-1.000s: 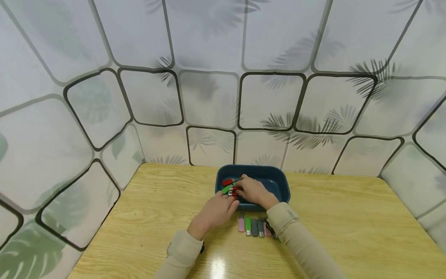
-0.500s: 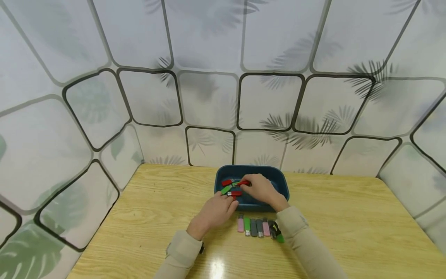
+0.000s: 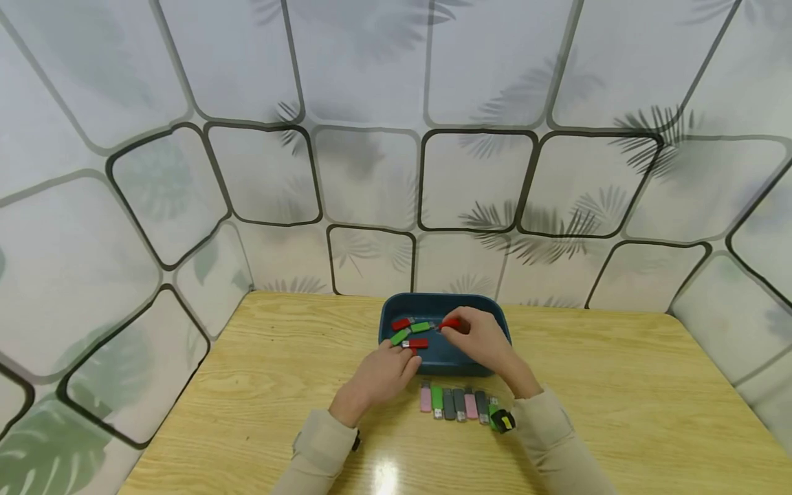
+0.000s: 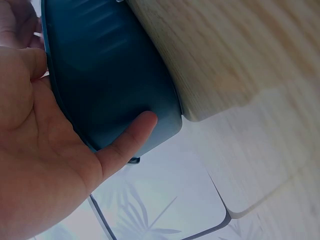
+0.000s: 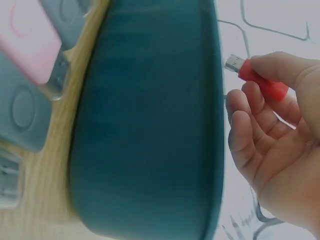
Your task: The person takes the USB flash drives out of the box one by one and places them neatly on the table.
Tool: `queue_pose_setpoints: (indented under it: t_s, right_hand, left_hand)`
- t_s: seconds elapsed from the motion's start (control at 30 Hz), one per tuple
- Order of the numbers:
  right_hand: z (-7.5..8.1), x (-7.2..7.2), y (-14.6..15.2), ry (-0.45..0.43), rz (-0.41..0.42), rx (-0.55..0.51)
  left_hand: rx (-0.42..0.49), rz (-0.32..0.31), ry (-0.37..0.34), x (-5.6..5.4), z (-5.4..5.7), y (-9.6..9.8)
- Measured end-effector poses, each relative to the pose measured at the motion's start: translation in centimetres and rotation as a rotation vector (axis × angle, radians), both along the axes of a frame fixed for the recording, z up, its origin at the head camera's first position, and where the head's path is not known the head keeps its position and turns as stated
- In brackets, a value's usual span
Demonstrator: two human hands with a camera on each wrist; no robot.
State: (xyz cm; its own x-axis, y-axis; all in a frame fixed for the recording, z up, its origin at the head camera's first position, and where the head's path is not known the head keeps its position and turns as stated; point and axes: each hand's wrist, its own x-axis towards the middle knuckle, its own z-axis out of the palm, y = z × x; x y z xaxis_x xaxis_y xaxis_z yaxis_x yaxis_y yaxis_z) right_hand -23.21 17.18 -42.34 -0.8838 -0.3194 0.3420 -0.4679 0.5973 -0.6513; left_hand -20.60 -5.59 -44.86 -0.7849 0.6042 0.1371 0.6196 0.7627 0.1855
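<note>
My right hand (image 3: 481, 337) pinches a red USB stick (image 5: 265, 80) between thumb and fingers, over the right part of the blue bin (image 3: 458, 364). Its metal plug points away from the fingertips. At the bin's near left corner my left hand (image 3: 380, 375) holds the rim, fingers bent over it; the left wrist view has one finger (image 4: 132, 137) lying along the outer wall. Near those fingertips inside the bin lie a red USB stick (image 3: 417, 343) and a green one (image 3: 400, 336). Farther back are another green stick (image 3: 422, 327) and a red one (image 3: 401, 323).
A row of USB sticks lies on the wooden table (image 3: 278, 344) in front of the bin: a pink one (image 3: 425, 397), a green one (image 3: 437, 400), a grey one (image 3: 448, 403) and several others. A patterned wall (image 3: 371, 261) stands right behind the table.
My right hand has lifted the red stick away from the other sticks and moved right with it. The left hand has stayed at the bin's corner.
</note>
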Motion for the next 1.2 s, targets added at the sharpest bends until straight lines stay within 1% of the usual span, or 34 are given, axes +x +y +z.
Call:
queue_pose_setpoints:
  t_s: [0.07, 0.13, 0.3, 0.4, 0.5, 0.63, 0.9, 1.07, 1.2]
  right_hand:
    - [0.1, 0.5, 0.4, 0.037, -0.007, -0.054]
    - [0.2, 0.9, 0.7, 0.053, -0.016, -0.105]
    - [0.2, 1.8, 1.5, -0.020, -0.037, -0.201]
    - [0.2, 2.0, 1.8, -0.054, -0.043, -0.222]
    - [0.1, 2.1, 2.0, -0.069, -0.050, -0.223]
    - [0.1, 2.1, 2.4, -0.078, -0.072, -0.198]
    - [0.3, 2.1, 3.3, 0.000, -0.083, -0.139]
    - [0.5, 2.3, 3.6, -0.003, -0.109, -0.125]
    - [0.4, 2.6, 3.9, -0.002, -0.124, -0.115]
  left_hand:
    - [0.000, 0.000, 0.002, 0.0, -0.1, 0.0]
    - [0.005, 0.002, -0.003, 0.0, -0.1, 0.1]
    - [0.018, -0.003, -0.012, 0.1, 0.0, 0.0]
    - [0.018, -0.004, -0.010, 0.2, 0.0, -0.1]
    - [0.023, -0.007, -0.010, 0.2, -0.1, 0.0]
    - [0.026, -0.012, -0.008, 0.1, -0.1, 0.1]
    - [0.017, -0.001, -0.010, -0.1, -0.2, 0.1]
    - [0.002, 0.003, -0.020, -0.1, -0.2, 0.1]
    - [0.000, 0.001, -0.024, 0.1, -0.1, 0.1]
